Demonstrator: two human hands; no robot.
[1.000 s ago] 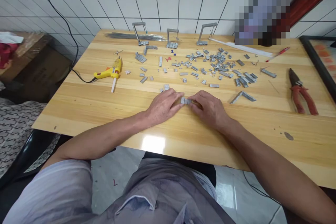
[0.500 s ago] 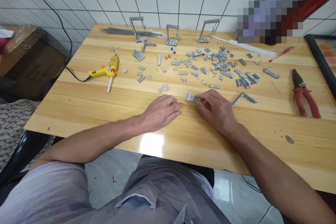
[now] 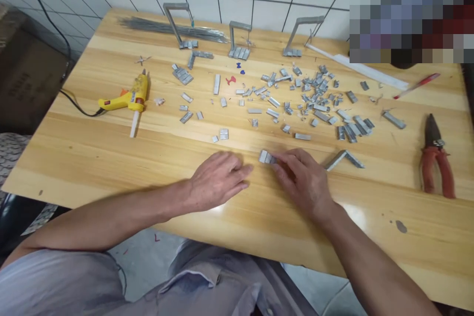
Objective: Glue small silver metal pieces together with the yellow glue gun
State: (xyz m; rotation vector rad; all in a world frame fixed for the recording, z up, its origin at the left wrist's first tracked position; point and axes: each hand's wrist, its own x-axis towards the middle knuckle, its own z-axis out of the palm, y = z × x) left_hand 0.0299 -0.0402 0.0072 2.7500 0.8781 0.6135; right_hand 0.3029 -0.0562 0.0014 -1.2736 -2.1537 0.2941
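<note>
Near the table's front, my right hand (image 3: 304, 180) closes its thumb and fingertips on the right end of a small grey metal piece (image 3: 264, 156). That piece is made of short strips set side by side, its right part covered by my fingers. To the left, my left hand (image 3: 221, 180) lies on the wood, empty, thumb and forefinger apart and pointing at the piece across a small gap. A bent grey bracket (image 3: 345, 158) rests just right of my right hand. Beyond my left hand sit a small square plate (image 3: 224, 134) and a tiny block (image 3: 215, 138).
A yellow glue gun (image 3: 138, 95) with its cord lies at left, red-handled pliers (image 3: 437, 158) at right. Many grey metal offcuts (image 3: 318, 91) are scattered mid-table. Three upright grey frames (image 3: 240, 53) and a bundle of thin wires (image 3: 148, 28) stand or lie by the tiled wall.
My left hand has let go of the metal piece and drawn back to the left. My right hand keeps hold of the piece, shifted slightly right. The camera view has tilted down and closer.
</note>
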